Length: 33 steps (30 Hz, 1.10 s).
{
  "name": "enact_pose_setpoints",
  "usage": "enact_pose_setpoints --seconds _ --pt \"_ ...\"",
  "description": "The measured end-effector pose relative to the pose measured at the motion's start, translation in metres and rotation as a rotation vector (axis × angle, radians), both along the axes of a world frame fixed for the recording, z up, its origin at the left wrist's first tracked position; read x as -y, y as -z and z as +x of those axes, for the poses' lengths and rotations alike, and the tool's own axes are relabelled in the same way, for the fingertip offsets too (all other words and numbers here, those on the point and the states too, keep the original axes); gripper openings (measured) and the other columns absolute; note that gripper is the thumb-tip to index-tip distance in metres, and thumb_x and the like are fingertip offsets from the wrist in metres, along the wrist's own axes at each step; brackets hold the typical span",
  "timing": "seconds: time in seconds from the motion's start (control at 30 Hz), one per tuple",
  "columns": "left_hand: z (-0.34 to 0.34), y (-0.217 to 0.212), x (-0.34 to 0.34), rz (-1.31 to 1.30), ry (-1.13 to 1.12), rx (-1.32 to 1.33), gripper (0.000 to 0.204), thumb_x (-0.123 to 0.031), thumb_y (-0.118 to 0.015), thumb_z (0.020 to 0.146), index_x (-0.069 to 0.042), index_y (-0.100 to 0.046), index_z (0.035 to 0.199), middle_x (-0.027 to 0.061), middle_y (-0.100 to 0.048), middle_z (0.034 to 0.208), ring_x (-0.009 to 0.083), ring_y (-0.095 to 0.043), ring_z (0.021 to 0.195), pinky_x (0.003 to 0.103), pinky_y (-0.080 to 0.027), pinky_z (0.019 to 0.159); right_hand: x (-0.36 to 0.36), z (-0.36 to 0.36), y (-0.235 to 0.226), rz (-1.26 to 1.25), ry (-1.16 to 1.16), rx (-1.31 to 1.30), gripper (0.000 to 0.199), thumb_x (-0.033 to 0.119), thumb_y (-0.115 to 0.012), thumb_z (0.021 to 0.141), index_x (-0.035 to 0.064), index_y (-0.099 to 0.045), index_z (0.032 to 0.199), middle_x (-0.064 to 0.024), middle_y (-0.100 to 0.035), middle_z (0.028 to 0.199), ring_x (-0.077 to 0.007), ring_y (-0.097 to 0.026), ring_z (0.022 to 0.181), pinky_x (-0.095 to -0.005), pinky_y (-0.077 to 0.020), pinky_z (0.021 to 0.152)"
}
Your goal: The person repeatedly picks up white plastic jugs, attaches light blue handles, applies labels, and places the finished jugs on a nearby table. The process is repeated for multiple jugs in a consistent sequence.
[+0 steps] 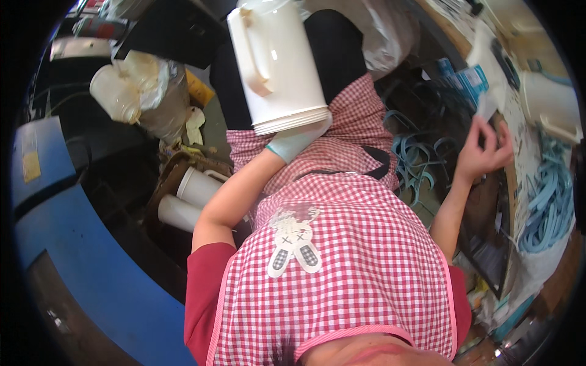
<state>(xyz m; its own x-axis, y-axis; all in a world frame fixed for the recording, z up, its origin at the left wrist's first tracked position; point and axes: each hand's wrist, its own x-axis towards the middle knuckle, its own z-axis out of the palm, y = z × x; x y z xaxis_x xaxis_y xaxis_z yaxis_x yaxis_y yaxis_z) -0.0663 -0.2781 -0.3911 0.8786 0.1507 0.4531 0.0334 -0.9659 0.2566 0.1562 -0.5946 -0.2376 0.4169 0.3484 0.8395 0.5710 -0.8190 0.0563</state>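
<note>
A white plastic jug (284,67) with a side handle lies over my lap, its threaded rim toward me. My left hand (300,139), in a pale glove with a green cuff, supports the jug at that rim; most of its fingers are hidden behind the jug. Off to the right, my bare right hand (486,146) is raised beside the workbench. Its thumb and index finger pinch a small, whitish translucent piece (487,106), too unclear to name, while the other fingers curl loosely.
Blue strips (546,201) hang in a bundle on the right, with more loose ones (415,155) below. Another white jug (549,104) stands on the bench. At left are a crate with white jugs (198,186), a bag of plastic pieces (162,100) and a blue machine panel (97,256).
</note>
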Motion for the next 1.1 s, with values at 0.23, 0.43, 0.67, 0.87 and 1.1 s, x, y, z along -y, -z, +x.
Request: enact_pose_setpoints --seconds 0.23,0.43,0.67,0.87,1.1 --pt "-0.004 0.009 -0.003 -0.111 0.065 -0.276 0.037 -0.026 -0.049 0.108 -0.008 -0.049 0.140 0.0113 -0.060 0.134 0.0252 -0.059 0.127 0.040 -0.050 0.110 -0.126 -0.105 -0.021 0.443 -0.978 -1.266 0.028 -0.007 -0.083 0.080 0.0029 -0.069 0.103 -0.0085 -0.070 0.103 -0.0176 -0.069 0.093 -0.0284 -0.0579 0.081" --pt "0.005 -0.014 0.001 -1.882 0.187 0.095 0.047 -0.023 -0.059 0.106 -0.007 -0.045 0.148 0.0114 -0.060 0.137 0.0231 -0.062 0.125 0.037 -0.055 0.104 -0.207 -0.079 0.004 0.678 -0.802 -2.127 0.032 0.011 -0.084 0.086 0.0037 -0.069 0.114 -0.0043 -0.073 0.104 -0.0109 -0.070 0.097 -0.0235 -0.0557 0.083" --pt "0.004 -0.023 0.000 -1.968 0.106 0.136 0.045 -0.020 -0.057 0.107 -0.007 -0.044 0.148 0.0124 -0.061 0.134 0.0220 -0.062 0.122 0.036 -0.058 0.101 -0.222 -0.074 0.009 0.531 -0.823 -2.049 0.032 0.012 -0.086 0.085 0.0032 -0.070 0.112 -0.0044 -0.074 0.101 -0.0098 -0.071 0.092 -0.0229 -0.0570 0.077" --pt "0.005 -0.018 0.005 -1.618 0.105 0.083 0.043 -0.021 -0.055 0.107 -0.008 -0.046 0.147 0.0120 -0.056 0.138 0.0230 -0.058 0.125 0.038 -0.052 0.108 -0.224 -0.079 0.017 0.488 -0.874 -1.932 0.032 0.013 -0.086 0.085 0.0033 -0.069 0.110 -0.0036 -0.072 0.094 -0.0083 -0.069 0.086 -0.0227 -0.0569 0.073" --pt "-0.005 -0.012 -0.006 -0.754 0.073 -0.185 0.050 -0.023 -0.063 0.103 -0.006 -0.044 0.147 0.0125 -0.058 0.136 0.0234 -0.058 0.125 0.037 -0.049 0.110 -0.210 -0.080 0.016 0.583 -1.050 -1.984 0.027 0.018 -0.076 0.096 -0.0001 -0.065 0.114 -0.0074 -0.072 0.102 -0.0109 -0.070 0.090 -0.0252 -0.0600 0.078"
